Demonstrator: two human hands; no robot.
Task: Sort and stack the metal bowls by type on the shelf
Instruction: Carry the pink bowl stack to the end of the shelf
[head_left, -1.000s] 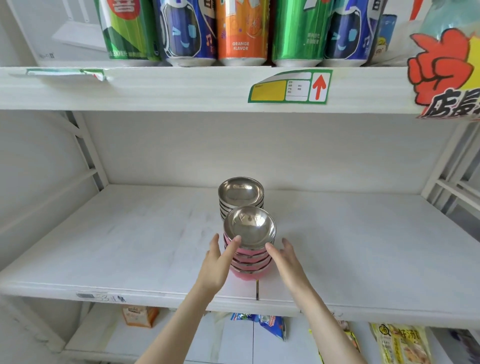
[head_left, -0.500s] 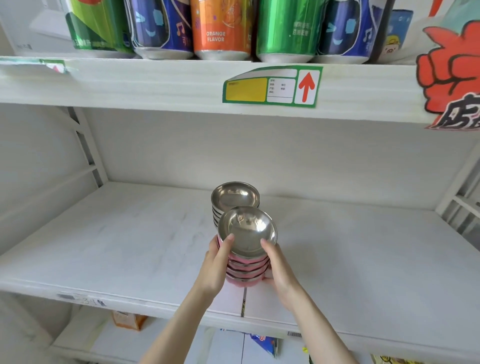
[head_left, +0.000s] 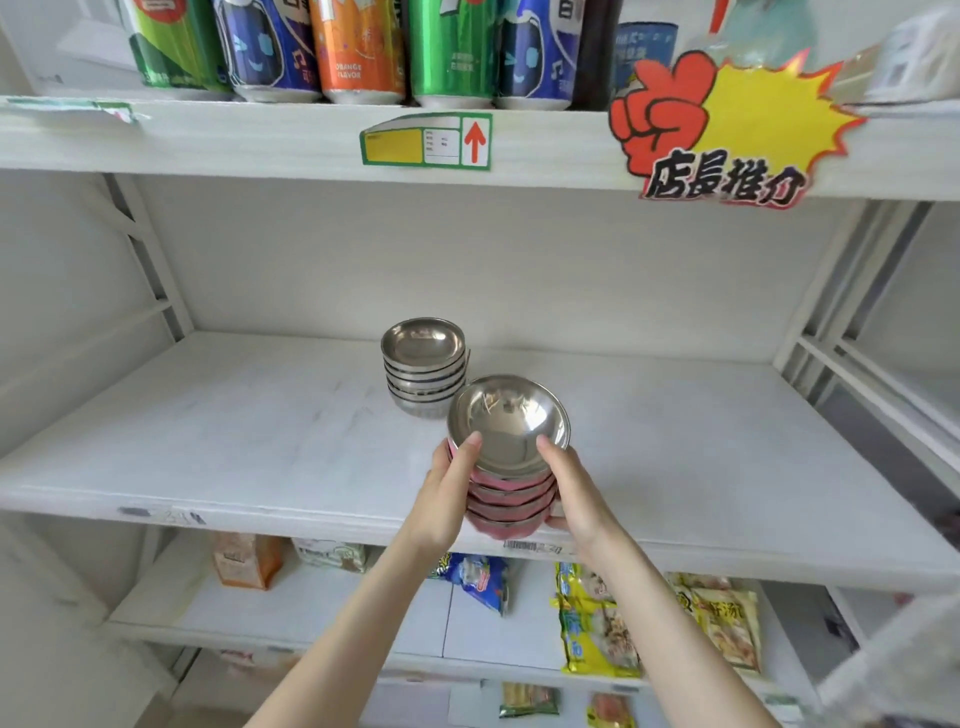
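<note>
You have both hands — left hand (head_left: 447, 488) and right hand (head_left: 576, 493) — clasped around the pink-sided bowl stack (head_left: 511, 467) at the shelf (head_left: 260, 431) front, so next set it squarely beside the plain steel stack (head_left: 423, 364) — level.

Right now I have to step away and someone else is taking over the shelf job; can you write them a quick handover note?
Left hand and right hand: both gripping the pink-sided bowl stack from its sides, near the front edge of the middle shelf.
All-steel bowl stack: standing behind it, untouched.
Done: bowls are in two stacks by type.
Left: set the pink stack in its spot and let go. Whether it rests on the shelf or is lifted is unclear.
</note>
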